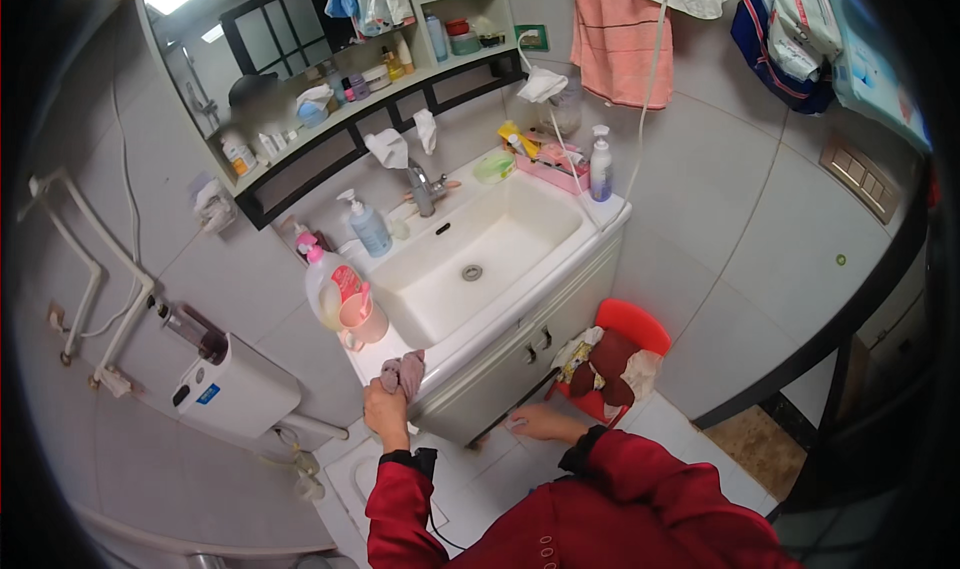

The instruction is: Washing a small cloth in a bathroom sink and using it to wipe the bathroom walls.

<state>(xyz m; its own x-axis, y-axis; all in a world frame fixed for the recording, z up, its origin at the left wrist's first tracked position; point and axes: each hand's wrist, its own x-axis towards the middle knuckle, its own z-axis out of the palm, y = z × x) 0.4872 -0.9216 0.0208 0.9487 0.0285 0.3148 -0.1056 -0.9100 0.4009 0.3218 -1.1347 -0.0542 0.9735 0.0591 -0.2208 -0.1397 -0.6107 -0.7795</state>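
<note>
My left hand (385,413) is at the front left corner of the white washbasin (480,314), its fingers closed on a crumpled mauve cloth (405,374) that lies on the rim. Lower down and to the right, my right hand (546,423) hangs in front of the grey vanity cabinet (480,389). A small pale thing (515,423), perhaps tissue, shows at its fingertips. Close behind the cloth stands a pink cup (361,320) with a pink toothbrush-like handle in it. The basin holds no water, and its drain (472,273) is visible.
A red plastic stool (637,321) heaped with clothes stands right of the cabinet. Pump bottles (369,228) and a large detergent bottle (326,276) line the basin's left side. A chrome tap (424,190) rises behind. A white cable (643,134) hangs onto the right rim.
</note>
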